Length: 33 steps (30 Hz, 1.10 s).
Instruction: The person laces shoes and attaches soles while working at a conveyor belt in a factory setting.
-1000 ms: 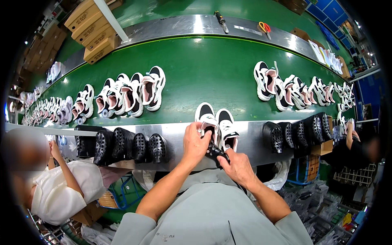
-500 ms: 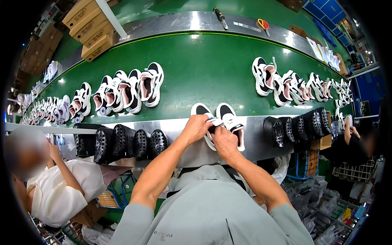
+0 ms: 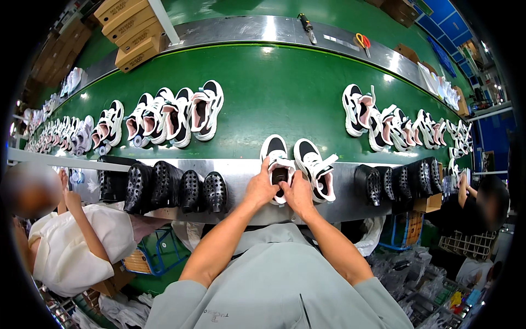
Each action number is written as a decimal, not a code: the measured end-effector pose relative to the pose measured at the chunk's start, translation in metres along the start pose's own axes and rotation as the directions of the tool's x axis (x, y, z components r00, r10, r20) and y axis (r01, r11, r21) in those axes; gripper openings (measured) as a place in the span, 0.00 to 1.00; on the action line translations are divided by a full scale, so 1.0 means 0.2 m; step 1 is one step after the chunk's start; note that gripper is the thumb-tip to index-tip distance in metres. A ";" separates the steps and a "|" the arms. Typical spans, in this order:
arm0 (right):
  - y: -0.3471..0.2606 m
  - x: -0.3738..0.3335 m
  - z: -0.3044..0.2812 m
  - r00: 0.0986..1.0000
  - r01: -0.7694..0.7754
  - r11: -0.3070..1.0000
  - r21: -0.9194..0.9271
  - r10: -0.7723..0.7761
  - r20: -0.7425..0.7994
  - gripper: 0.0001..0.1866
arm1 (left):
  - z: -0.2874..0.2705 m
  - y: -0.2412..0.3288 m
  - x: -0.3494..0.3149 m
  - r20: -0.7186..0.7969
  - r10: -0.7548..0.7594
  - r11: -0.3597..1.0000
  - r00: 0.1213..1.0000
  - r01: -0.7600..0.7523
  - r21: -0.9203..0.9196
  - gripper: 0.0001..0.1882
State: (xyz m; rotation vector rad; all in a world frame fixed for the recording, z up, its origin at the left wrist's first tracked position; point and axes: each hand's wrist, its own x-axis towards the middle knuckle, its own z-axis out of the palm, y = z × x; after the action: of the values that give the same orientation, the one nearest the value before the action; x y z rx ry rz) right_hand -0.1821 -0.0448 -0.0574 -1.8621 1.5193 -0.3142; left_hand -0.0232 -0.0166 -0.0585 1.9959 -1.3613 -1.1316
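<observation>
Two black-and-white sneakers stand side by side at the metal edge in front of me, toes pointing away. On the left sneaker (image 3: 274, 147), my left hand (image 3: 259, 187) grips the left side of the opening. My right hand (image 3: 298, 194) is closed on the right side of the same opening, with both thumbs at the dark inside. The hidden fingertips cannot be fully made out. The right sneaker (image 3: 308, 156) stands untouched, just right of my right hand, its tongue and strap raised and pink lining showing.
Rows of similar sneakers (image 3: 207, 112) line the green belt (image 3: 274, 82) on both sides. Black perforated shoe-shaped pieces (image 3: 214, 192) stand along the metal ledge (image 3: 241, 170). Beyond lie a screwdriver-like tool (image 3: 307, 28) and orange-handled scissors (image 3: 362, 44). Co-workers (image 3: 82, 247) sit left and right.
My hands have moved from the left sneaker's raised tongue and strap down to its opening, which now shows its dark inside. The right sneaker stands slightly farther apart from it.
</observation>
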 end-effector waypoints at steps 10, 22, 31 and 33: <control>0.05 0.06 0.07 0.993 -0.110 0.984 0.140 0.114 -0.019 0.33 | 0.02 -0.01 -0.07 -0.023 -0.181 0.982 0.983 0.182 0.047 0.38; 0.01 0.16 -0.11 0.663 0.744 0.661 0.095 -0.748 0.008 0.12 | 0.14 -0.16 -0.11 -0.393 0.044 0.997 0.919 -0.068 -0.047 0.21; -0.12 0.23 -0.13 0.671 0.732 0.671 0.122 -0.740 0.045 0.18 | 0.05 0.04 -0.12 -0.403 0.106 0.992 0.909 -0.122 -0.014 0.22; -0.06 0.17 -0.12 0.783 0.618 0.779 0.105 -0.597 -0.175 0.21 | 0.05 0.06 -0.10 -0.448 0.217 0.972 0.867 -0.233 0.020 0.19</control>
State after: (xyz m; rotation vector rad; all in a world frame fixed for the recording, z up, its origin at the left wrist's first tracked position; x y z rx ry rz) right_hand -0.1773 -0.0833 -0.0408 -2.1950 0.8811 -0.8485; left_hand -0.0405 -0.0016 -0.0473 1.8593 -1.2713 -0.5365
